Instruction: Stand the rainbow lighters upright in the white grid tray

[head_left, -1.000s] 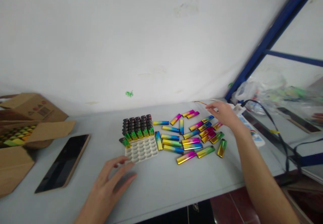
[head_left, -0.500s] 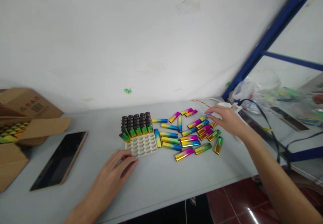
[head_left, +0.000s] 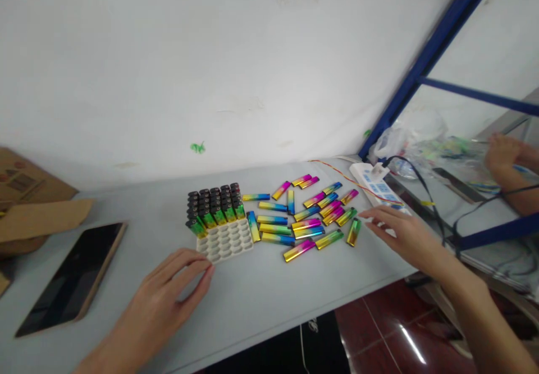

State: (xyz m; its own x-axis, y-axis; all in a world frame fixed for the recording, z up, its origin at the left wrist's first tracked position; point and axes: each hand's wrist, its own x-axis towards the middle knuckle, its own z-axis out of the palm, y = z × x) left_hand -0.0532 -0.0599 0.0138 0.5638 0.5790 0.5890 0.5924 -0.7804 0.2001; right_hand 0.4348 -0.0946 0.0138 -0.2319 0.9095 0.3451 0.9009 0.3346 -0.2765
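Since half a second ago, the right hand (head_left: 405,235) has come back from the far side of the loose lighters (head_left: 306,224) to their near right edge. Through the head view, I see its fingers loosely parted, with nothing visible between them. Just left of the fingertips and slightly nearer the camera, a green-and-gold lighter (head_left: 353,232) lies flat on the desk (head_left: 261,290), its long axis roughly front to back, far end leaning right; I can't tell whether they touch. This is clearly the nearer hand. Well to the left, the left hand (head_left: 170,287) curves beside the near left corner of a white tray (head_left: 225,245), thumb and fingers almost meeting; whether it grips that corner, I cannot tell.
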